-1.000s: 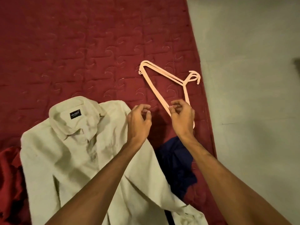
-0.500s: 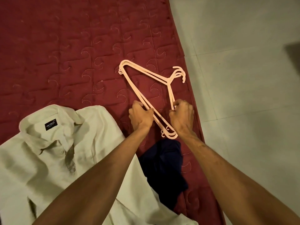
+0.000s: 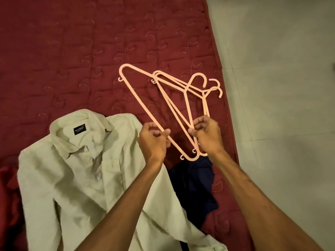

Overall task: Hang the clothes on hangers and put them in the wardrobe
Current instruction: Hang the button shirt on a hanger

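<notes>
Several pale pink plastic hangers are raised above a maroon quilted bed (image 3: 72,51). My left hand (image 3: 153,140) pinches the bottom bar of one pink hanger (image 3: 137,93), drawn to the left of the others. My right hand (image 3: 208,134) grips the remaining stack of hangers (image 3: 174,104) near their lower corner. A pale cream collared shirt (image 3: 76,169) lies flat on the bed, collar up, below and left of my hands. A dark navy garment (image 3: 192,185) lies crumpled beside the shirt, under my right forearm.
A dark red cloth (image 3: 7,196) shows at the left edge beside the shirt. The bed's right edge runs diagonally past my right hand, with a pale tiled floor (image 3: 281,87) beyond it. No wardrobe is in view.
Both hands took hold of the hangers on the bed and raised them. My left hand has drawn one hanger leftward, apart from the stack in my right hand.
</notes>
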